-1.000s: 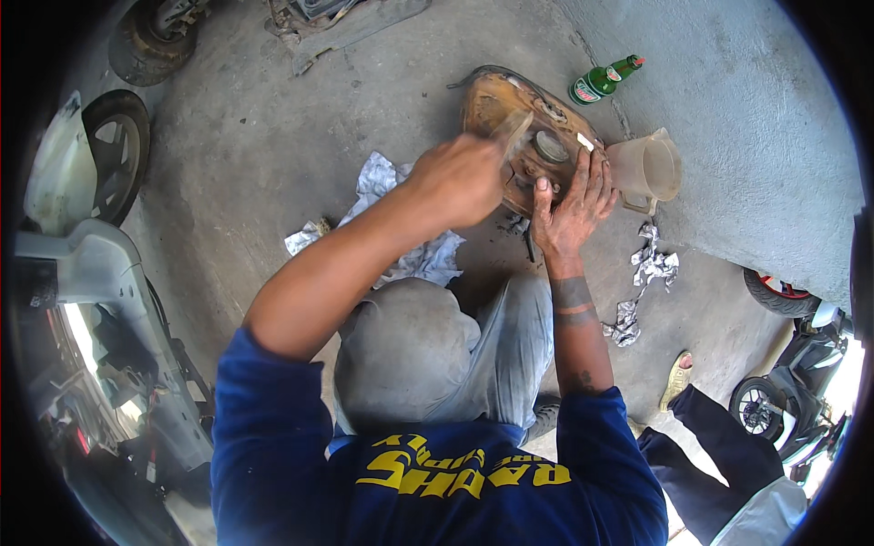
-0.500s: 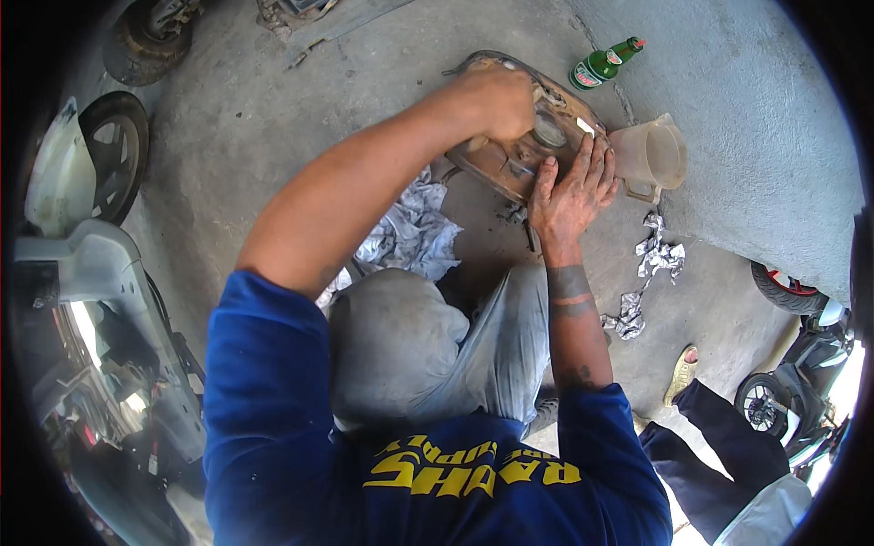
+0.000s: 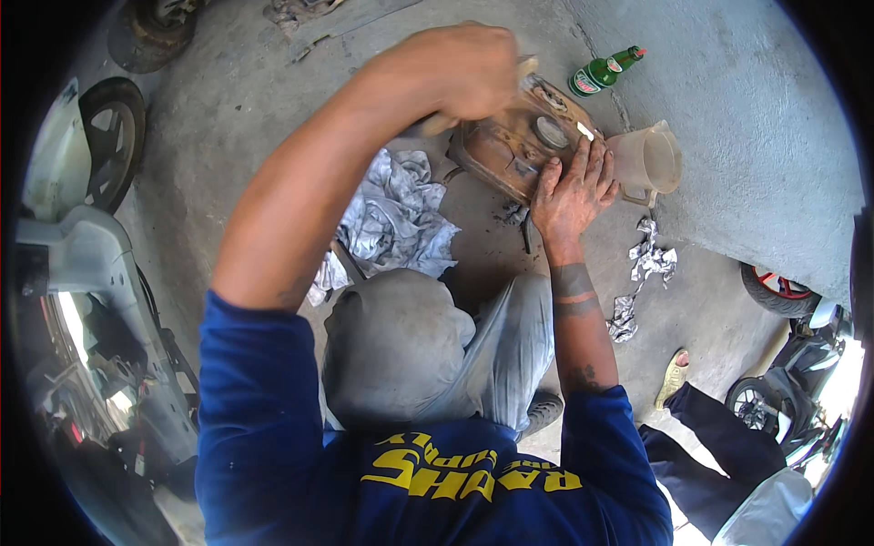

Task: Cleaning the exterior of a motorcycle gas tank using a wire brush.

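Observation:
My left hand (image 3: 475,71) is closed on a tan brush-like tool, mostly hidden by my fingers and motion blur, over the upper left end of a rusty brown metal tank (image 3: 507,146) with a round cap (image 3: 550,133). My right hand (image 3: 572,187) lies on the tank's right end, fingers stretched and slightly apart beside the cap. A translucent plastic jug (image 3: 648,159) stands against that end. A green glass bottle (image 3: 605,71) is behind it. Crumpled grey-white cloths (image 3: 405,218) lie below my left forearm.
Scooter parts and a wheel (image 3: 114,146) crowd the left side. A grey wall (image 3: 756,127) rises at the right. Crumpled paper (image 3: 651,259) lies beside it. Lower right, a scooter (image 3: 765,405) stands near another person's sandalled foot (image 3: 675,373) and dark trousers.
My left hand has moved up and to the left over the tank's upper end, swinging my forearm with it and uncovering more cloth. My right hand stays on the tank.

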Demonstrator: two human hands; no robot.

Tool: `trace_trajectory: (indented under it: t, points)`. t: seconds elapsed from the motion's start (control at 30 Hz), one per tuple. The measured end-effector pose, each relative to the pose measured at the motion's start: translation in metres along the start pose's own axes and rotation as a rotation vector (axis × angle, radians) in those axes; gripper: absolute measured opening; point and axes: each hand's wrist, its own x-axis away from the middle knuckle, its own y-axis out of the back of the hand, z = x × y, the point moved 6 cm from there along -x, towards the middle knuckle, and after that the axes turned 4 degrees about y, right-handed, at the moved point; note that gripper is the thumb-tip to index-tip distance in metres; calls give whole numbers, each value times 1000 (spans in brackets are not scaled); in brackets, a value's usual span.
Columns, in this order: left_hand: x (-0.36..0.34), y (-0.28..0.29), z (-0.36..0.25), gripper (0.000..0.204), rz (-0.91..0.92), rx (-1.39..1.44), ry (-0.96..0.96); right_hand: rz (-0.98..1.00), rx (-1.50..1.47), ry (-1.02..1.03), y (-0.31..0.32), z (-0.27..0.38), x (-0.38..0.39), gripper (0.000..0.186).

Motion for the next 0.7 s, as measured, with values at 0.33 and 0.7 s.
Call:
trace_trajectory:
  t: [0.33, 0.7]
  points:
    - [-43, -51, 11, 27, -223, 110, -27, -26, -12, 16, -6, 4, -3, 57]
    - [-60, -73, 37, 33, -172, 219, 87, 41, -107, 9, -10, 4, -9, 51]
